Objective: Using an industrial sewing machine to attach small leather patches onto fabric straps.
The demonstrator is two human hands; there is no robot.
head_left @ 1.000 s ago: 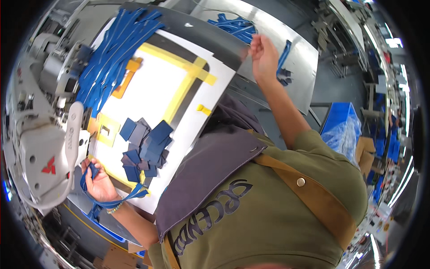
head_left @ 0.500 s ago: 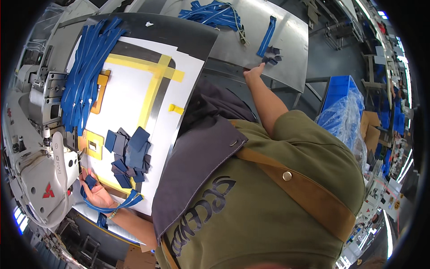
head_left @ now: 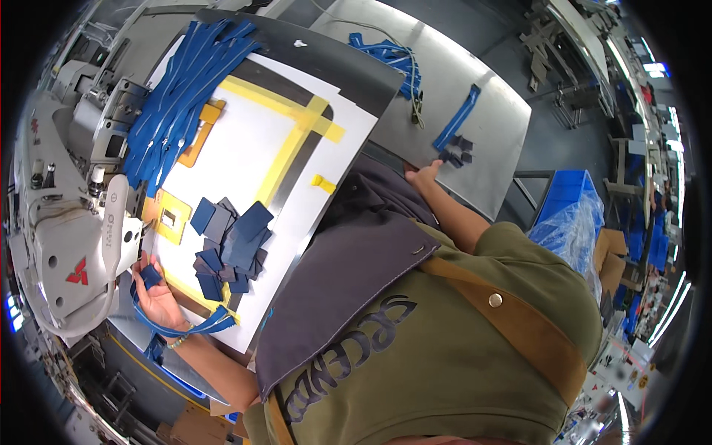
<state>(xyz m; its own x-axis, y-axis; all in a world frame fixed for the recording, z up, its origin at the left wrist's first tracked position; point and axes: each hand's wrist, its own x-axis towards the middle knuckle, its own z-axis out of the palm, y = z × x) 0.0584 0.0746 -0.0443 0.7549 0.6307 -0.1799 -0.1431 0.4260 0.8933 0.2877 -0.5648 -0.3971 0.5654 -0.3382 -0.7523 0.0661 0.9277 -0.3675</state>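
Head view, looking down at the bench. Left hand (head_left: 157, 297) palm-up and half curled at the near edge of the white board with yellow tape bands (head_left: 245, 148); a small dark-blue square fabric patch (head_left: 150, 276) is pinched at its fingertips, and a bright blue woven strap loop (head_left: 194, 325) runs under the wrist and across the board's lower corner. Hand sits just beside the pale grey sewing-machine head (head_left: 70, 252), a smooth moulded casing with a red mark.

Loose pile of dark-blue square fabric patches (head_left: 231, 241) lies on the board, near the left hand; pieces are flat, matte and overlapping at odd angles. Yellow rectangular frame with a cut-out window (head_left: 170, 216) is just left of the pile. Thick bundle of long bright blue straps (head_left: 185, 81) is draped over the board's far-left edge and the machine, ribbon-like, many layers.

Right hand (head_left: 424, 175) is stretched out to the brushed-metal side table (head_left: 489, 133), fingers flat and loosely spread on the sheet surface, holding nothing that I can see. Just beyond its fingertips is a small cluster of dark-blue patches (head_left: 456, 152) touching the end of a single flat blue strap (head_left: 458, 115). Tangled blue straps (head_left: 393, 59) lie further back on the same table.

Olive shirt, brown leather-like shoulder strap (head_left: 512, 315) with a metal stud, and grey fabric flap (head_left: 348, 274) fill the lower frame
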